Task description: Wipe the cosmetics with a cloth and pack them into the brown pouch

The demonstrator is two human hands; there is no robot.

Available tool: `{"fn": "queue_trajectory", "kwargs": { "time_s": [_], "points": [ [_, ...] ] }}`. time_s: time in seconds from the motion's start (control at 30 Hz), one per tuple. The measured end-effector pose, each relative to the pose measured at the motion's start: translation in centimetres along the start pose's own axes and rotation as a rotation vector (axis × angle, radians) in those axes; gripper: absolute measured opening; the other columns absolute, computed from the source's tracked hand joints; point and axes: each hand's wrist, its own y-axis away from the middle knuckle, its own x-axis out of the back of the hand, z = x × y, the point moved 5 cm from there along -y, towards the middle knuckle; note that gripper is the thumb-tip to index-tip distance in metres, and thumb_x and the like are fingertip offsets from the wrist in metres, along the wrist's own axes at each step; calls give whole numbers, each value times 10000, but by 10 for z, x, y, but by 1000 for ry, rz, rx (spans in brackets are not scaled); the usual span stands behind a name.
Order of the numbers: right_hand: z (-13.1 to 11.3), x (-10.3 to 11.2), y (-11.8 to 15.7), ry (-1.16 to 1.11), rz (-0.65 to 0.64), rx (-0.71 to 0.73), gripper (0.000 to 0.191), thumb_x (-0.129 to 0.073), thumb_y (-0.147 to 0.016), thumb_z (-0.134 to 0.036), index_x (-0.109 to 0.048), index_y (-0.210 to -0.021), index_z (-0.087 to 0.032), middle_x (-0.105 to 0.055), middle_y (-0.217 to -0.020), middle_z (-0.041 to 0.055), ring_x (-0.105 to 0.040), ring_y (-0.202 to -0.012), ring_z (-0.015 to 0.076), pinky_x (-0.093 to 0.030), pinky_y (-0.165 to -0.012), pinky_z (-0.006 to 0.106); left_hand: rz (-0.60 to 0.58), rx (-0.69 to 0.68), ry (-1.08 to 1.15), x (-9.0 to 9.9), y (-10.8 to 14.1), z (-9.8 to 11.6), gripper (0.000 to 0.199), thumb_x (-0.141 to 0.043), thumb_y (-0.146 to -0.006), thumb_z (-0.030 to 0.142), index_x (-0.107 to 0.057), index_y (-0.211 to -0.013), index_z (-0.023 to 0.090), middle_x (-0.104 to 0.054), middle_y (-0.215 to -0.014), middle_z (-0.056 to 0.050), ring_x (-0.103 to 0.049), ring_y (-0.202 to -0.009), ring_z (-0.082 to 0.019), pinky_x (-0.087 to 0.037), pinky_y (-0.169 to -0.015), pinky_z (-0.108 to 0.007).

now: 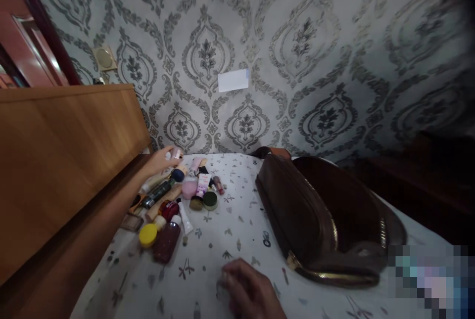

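Note:
My left hand [162, 159] reaches to the far end of the pile. Its fingers are closed around a small pinkish bottle [177, 153]. Close below it lie a dark blue-capped item [178, 175], a pink-and-white tube [203, 184] and a round pink container [189, 188]. Nearer to me are a dark red bottle [167, 242] with a white cap, a yellow-lidded jar [148, 235] and a slim white tube [185, 217]. My right hand [252, 289] hovers low in front, blurred, its fingers curled together. Whatever they may hold cannot be made out.
An unzipped brown bag [297, 210] with gold zips stands on the right of the patterned white sheet [222, 245]. A wooden panel [67, 156] borders the left side. Behind is a patterned wall [208, 22] with a white paper [233, 80].

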Motion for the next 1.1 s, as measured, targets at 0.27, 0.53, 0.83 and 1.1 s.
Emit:
{"fn": "queue_trajectory", "kwargs": {
  "time_s": [0.27,0.53,0.83,1.1],
  "points": [
    [-29,-5,4,-766,-126,50,518,-725,-767,-476,-564,-1228,-303,-653,-1166,43,-648,-987,192,-539,-750,303,-225,-405,86,-58,195,155,674,-713,-716,426,-504,-1326,229,-589,-1294,-99,-575,-1139,-298,-466,-950,-380],
    [-34,-7,19,-942,-297,5,389,-779,-728,-334,-624,-1076,-257,-718,-950,-20,-665,-744,115,-532,-640,208,-173,-337,102,-57,243,168,732,-674,-775,509,-411,-1408,252,-577,-1213,-95,-574,-1106,-288,-485,-877,-389],
    [-31,-11,21,-836,-263,26,368,-776,-709,-417,-614,-996,-253,-684,-910,-25,-640,-777,121,-525,-698,242,239,-592,215,-56,272,209,307,-379,-952,229,-625,-1134,194,-651,-1027,-112,-570,-982,-234,-411,-887,-369],
    [-32,-13,22,-804,-359,16,504,-826,-656,-337,-569,-1083,-262,-650,-906,-34,-650,-762,124,-558,-709,293,33,-387,399,-66,232,204,316,-413,-929,338,-700,-970,214,-684,-937,-85,-584,-929,-248,-400,-856,-364]
  ]
}}
